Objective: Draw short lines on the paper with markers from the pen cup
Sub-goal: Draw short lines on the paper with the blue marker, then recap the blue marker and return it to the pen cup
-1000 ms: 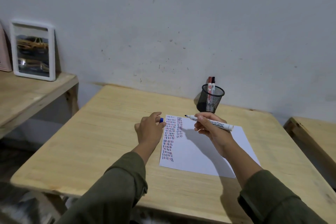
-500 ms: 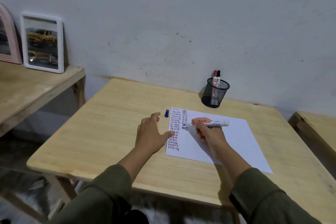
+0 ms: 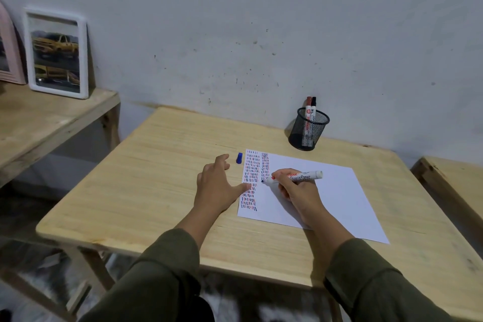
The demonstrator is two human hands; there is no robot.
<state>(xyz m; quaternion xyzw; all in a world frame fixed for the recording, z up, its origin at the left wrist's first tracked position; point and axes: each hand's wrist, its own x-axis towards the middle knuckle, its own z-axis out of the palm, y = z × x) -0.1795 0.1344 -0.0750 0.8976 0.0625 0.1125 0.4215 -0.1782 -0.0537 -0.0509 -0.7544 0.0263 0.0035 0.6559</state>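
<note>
A white sheet of paper (image 3: 332, 191) lies on the wooden table (image 3: 162, 180), with columns of short red and blue lines along its left side. My right hand (image 3: 295, 188) grips a white marker (image 3: 300, 176), its blue tip touching the paper under the second column. My left hand (image 3: 217, 185) lies flat on the table, fingers spread, thumb on the paper's left edge. A blue cap (image 3: 239, 158) sits on the table just beyond my left fingers. The black mesh pen cup (image 3: 308, 129) stands behind the paper with two markers (image 3: 310, 107) in it.
A white-framed car picture (image 3: 56, 52) leans on the wall on a lower wooden shelf (image 3: 47, 117) to the left. Another wooden surface (image 3: 454, 180) stands at the right. The grey wall runs right behind the table.
My left hand has put the blue cap on the table and flattened beside the paper. My right hand has lowered the marker so its tip meets the paper.
</note>
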